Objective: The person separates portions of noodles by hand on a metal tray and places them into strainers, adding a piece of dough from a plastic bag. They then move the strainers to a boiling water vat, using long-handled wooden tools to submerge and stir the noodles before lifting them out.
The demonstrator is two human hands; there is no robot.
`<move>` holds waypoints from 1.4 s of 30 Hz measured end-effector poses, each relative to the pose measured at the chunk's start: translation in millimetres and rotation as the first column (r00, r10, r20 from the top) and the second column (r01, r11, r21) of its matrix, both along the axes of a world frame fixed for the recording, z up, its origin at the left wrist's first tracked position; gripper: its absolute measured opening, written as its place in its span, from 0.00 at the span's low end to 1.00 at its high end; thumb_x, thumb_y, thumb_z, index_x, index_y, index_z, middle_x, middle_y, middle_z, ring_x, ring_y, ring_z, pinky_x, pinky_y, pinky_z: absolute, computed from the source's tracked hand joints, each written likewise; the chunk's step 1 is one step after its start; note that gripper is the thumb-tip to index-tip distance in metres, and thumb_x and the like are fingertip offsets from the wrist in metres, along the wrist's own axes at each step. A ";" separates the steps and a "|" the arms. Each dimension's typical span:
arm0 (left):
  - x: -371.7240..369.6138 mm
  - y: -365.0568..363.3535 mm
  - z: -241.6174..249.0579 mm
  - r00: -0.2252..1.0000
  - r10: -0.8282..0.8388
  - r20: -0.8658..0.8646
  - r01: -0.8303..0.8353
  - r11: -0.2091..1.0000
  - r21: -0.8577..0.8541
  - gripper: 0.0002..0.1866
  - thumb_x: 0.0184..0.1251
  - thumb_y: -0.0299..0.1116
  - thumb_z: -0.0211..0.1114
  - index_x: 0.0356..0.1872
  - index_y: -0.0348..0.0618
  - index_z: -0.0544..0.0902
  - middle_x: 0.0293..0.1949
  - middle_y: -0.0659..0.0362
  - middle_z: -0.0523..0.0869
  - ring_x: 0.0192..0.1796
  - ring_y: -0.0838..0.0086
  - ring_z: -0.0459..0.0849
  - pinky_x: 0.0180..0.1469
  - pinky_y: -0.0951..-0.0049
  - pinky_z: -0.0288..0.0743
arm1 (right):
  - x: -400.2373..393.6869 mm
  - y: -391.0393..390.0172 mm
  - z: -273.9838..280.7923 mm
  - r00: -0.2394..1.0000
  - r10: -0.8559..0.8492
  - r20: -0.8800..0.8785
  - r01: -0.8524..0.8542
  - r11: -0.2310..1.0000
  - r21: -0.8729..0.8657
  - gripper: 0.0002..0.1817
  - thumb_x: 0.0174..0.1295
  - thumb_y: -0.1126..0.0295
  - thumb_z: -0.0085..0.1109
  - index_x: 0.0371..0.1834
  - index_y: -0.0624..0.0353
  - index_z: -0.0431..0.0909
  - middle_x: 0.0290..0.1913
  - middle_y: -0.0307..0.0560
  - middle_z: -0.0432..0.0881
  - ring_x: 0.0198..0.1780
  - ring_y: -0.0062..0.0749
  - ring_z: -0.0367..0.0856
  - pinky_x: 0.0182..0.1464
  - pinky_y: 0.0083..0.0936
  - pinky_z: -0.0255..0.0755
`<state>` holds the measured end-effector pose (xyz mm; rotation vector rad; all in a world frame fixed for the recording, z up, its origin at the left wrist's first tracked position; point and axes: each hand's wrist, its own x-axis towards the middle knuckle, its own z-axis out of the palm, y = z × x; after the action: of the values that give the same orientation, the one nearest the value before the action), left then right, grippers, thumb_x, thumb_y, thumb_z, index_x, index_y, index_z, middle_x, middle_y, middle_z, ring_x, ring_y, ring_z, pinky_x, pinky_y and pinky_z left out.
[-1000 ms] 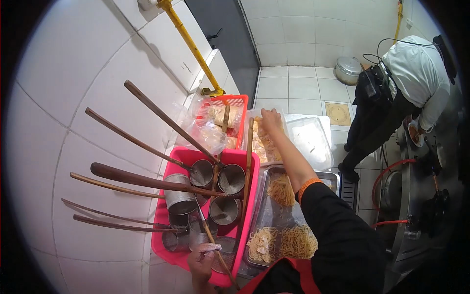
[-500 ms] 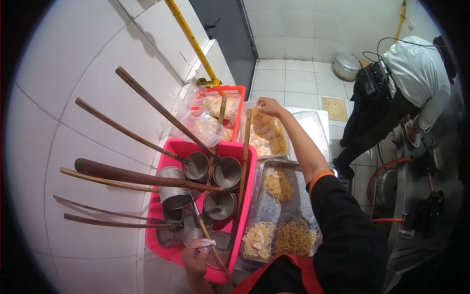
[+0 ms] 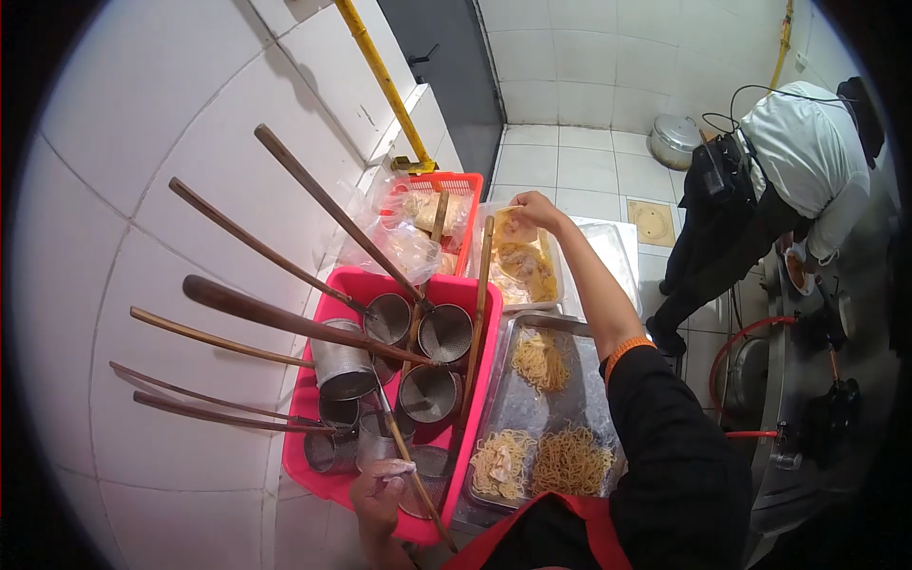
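Observation:
My right hand (image 3: 540,211) reaches over the far end of a clear plastic tub (image 3: 559,277) of yellowish marinated meat (image 3: 524,266). Its curled fingers pinch the edge of a pale meat slice (image 3: 514,225) there. Nearer to me, my left hand (image 3: 378,499) is closed, with something whitish at the fingertips; what it is I cannot tell. This hand is beside the wooden handle of a noodle strainer (image 3: 426,499), over the near edge of a pink bin (image 3: 299,475). Between my arms, a metal tray (image 3: 494,404) carries several piles of noodles (image 3: 573,464).
Several mesh strainers (image 3: 445,334) stand in the pink bin, their long wooden handles (image 3: 237,233) sticking out left. Behind is a red basket (image 3: 472,182) with bagged food. At right a person (image 3: 803,142) bends over a steel stove counter (image 3: 774,370) holding a plate (image 3: 800,271).
My right hand has shifted slightly right and down over the tub, and the pale slice beneath it shows more. My left hand stays nearly in place. The view has tilted slightly.

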<state>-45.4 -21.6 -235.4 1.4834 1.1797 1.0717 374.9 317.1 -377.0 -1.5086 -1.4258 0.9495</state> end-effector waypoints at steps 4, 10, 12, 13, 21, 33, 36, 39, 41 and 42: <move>0.8 -2.9 5.0 1.000 0.006 -0.024 -0.006 1.000 0.018 0.10 0.49 0.18 0.50 0.34 0.30 0.76 0.34 0.52 0.81 0.39 0.71 0.79 0.45 0.74 0.70 | 0.9 -7.8 9.3 0.992 -0.005 -0.127 0.006 1.000 0.006 0.05 0.45 0.76 0.53 0.26 0.62 0.76 0.20 0.38 0.76 0.22 0.17 0.71 0.23 0.15 0.63; -7.4 -9.1 5.0 0.998 0.020 -0.055 -0.018 0.999 0.035 0.10 0.49 0.19 0.51 0.33 0.33 0.76 0.33 0.52 0.80 0.39 0.70 0.78 0.45 0.74 0.70 | 9.9 -48.2 55.5 0.911 0.095 -0.402 -0.116 0.993 -0.027 0.04 0.49 0.76 0.50 0.29 0.60 0.72 0.24 0.36 0.75 0.24 0.18 0.74 0.25 0.14 0.66; -6.8 -9.5 4.4 0.998 0.020 -0.055 -0.017 0.998 0.056 0.09 0.50 0.19 0.52 0.33 0.33 0.76 0.33 0.52 0.80 0.39 0.70 0.78 0.45 0.74 0.70 | 17.2 -57.9 63.2 0.886 0.121 -0.448 -0.143 0.990 -0.015 0.04 0.51 0.75 0.51 0.31 0.59 0.71 0.25 0.36 0.75 0.25 0.18 0.74 0.26 0.14 0.67; -7.0 -11.2 5.3 0.998 0.020 -0.057 -0.016 0.998 0.057 0.08 0.50 0.20 0.53 0.33 0.34 0.76 0.33 0.52 0.80 0.39 0.70 0.78 0.45 0.74 0.70 | 19.0 -65.5 63.8 0.871 0.129 -0.474 -0.157 0.987 -0.019 0.04 0.52 0.75 0.51 0.31 0.59 0.71 0.26 0.36 0.75 0.25 0.18 0.74 0.26 0.14 0.68; -5.1 -20.8 12.2 0.999 -0.007 -0.054 0.014 0.993 0.119 0.06 0.55 0.22 0.54 0.34 0.33 0.74 0.34 0.51 0.80 0.40 0.68 0.78 0.46 0.72 0.70 | -23.3 -251.9 81.2 0.760 0.484 -0.433 -0.617 0.747 -0.248 0.06 0.56 0.71 0.54 0.36 0.56 0.76 0.33 0.36 0.77 0.37 0.17 0.74 0.39 0.18 0.70; -10.1 -29.8 16.2 0.998 -0.031 -0.053 0.037 0.992 0.121 0.06 0.57 0.23 0.54 0.35 0.33 0.74 0.35 0.52 0.79 0.40 0.70 0.78 0.46 0.72 0.69 | 64.3 -208.1 -25.0 0.719 -0.360 0.595 0.569 0.796 -0.207 0.30 0.47 0.57 0.62 0.51 0.64 0.67 0.50 0.61 0.72 0.52 0.45 0.71 0.52 0.34 0.68; -13.1 -32.3 23.5 0.998 0.008 -0.062 0.001 0.988 0.152 0.07 0.57 0.23 0.53 0.35 0.33 0.74 0.35 0.52 0.79 0.40 0.70 0.77 0.47 0.72 0.69 | 61.0 -189.5 -44.6 0.644 -0.444 0.624 0.726 0.612 -0.313 0.35 0.44 0.56 0.64 0.53 0.63 0.63 0.54 0.61 0.66 0.56 0.52 0.66 0.54 0.37 0.67; -18.8 -34.0 23.9 0.996 0.061 -0.060 -0.051 0.987 0.155 0.07 0.57 0.22 0.53 0.35 0.32 0.74 0.35 0.52 0.79 0.40 0.70 0.77 0.47 0.72 0.69 | 50.0 -196.0 -34.6 0.618 -0.465 0.634 0.756 0.573 -0.317 0.35 0.43 0.58 0.66 0.53 0.64 0.64 0.55 0.58 0.64 0.55 0.55 0.66 0.54 0.38 0.67; -19.6 -34.1 23.1 0.996 0.072 -0.049 -0.064 0.987 0.146 0.07 0.56 0.22 0.52 0.35 0.32 0.74 0.35 0.52 0.79 0.40 0.70 0.77 0.47 0.72 0.69 | 57.0 -195.5 -41.9 0.604 -0.463 0.648 0.767 0.559 -0.315 0.33 0.41 0.59 0.66 0.49 0.65 0.68 0.53 0.59 0.67 0.53 0.53 0.69 0.52 0.37 0.69; -19.0 -34.5 23.6 0.997 0.066 -0.041 -0.059 0.988 0.144 0.07 0.56 0.21 0.52 0.35 0.32 0.74 0.35 0.52 0.79 0.40 0.70 0.77 0.47 0.72 0.69 | 61.6 -196.2 -45.6 0.597 -0.461 0.656 0.772 0.552 -0.314 0.31 0.40 0.60 0.67 0.47 0.66 0.70 0.52 0.59 0.69 0.52 0.52 0.71 0.51 0.37 0.70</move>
<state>-64.4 -56.0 -211.7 1.5971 1.2094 1.1912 436.5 120.9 -422.6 -2.6735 -0.7218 0.5136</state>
